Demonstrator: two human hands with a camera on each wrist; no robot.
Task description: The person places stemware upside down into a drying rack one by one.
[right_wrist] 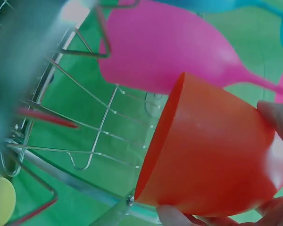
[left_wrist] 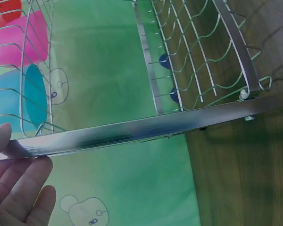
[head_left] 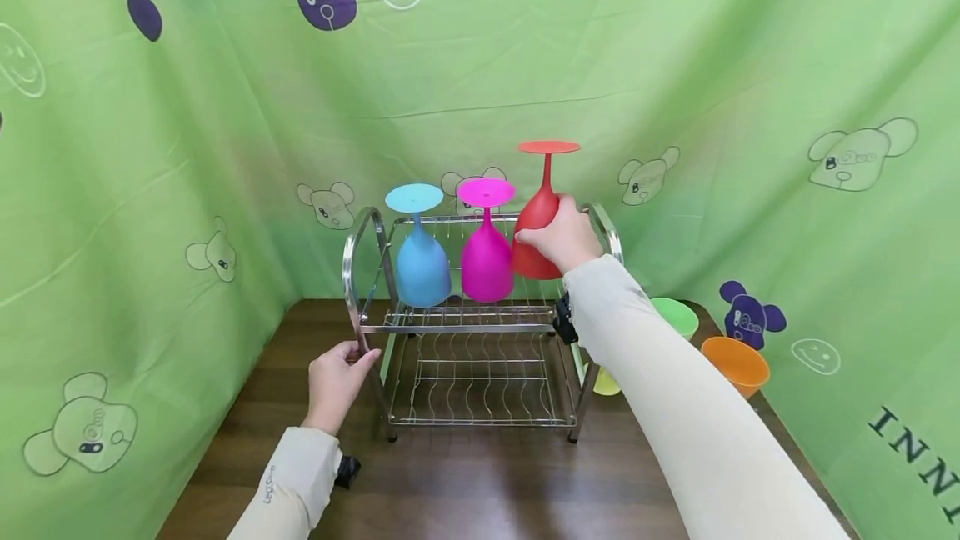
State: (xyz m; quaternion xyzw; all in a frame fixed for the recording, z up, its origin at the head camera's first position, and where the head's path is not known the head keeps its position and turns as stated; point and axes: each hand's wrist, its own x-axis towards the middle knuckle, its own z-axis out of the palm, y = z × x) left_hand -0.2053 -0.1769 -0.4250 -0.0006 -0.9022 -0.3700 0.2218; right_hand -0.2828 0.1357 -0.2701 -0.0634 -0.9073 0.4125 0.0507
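My right hand (head_left: 566, 236) grips a red plastic goblet (head_left: 542, 211) by its bowl, upside down with the foot on top. In the right wrist view the goblet's rim (right_wrist: 160, 136) is tilted and appears raised off the upper rack wires. Beside it, a magenta goblet (head_left: 487, 265) and a blue goblet (head_left: 422, 269) stand inverted on the upper tier of a metal dish rack (head_left: 468, 328). With thumb and fingers, my left hand (head_left: 335, 382) pinches the rack's left side post (left_wrist: 113, 134).
To the right of the rack stand a green cup (head_left: 675, 315) and an orange cup (head_left: 737, 363). Something yellow (head_left: 606, 382) shows partly behind the rack's right leg. The lower tier (head_left: 480, 390) has wavy wires. Green printed cloth (head_left: 450, 65) surrounds the wooden table (head_left: 480, 490).
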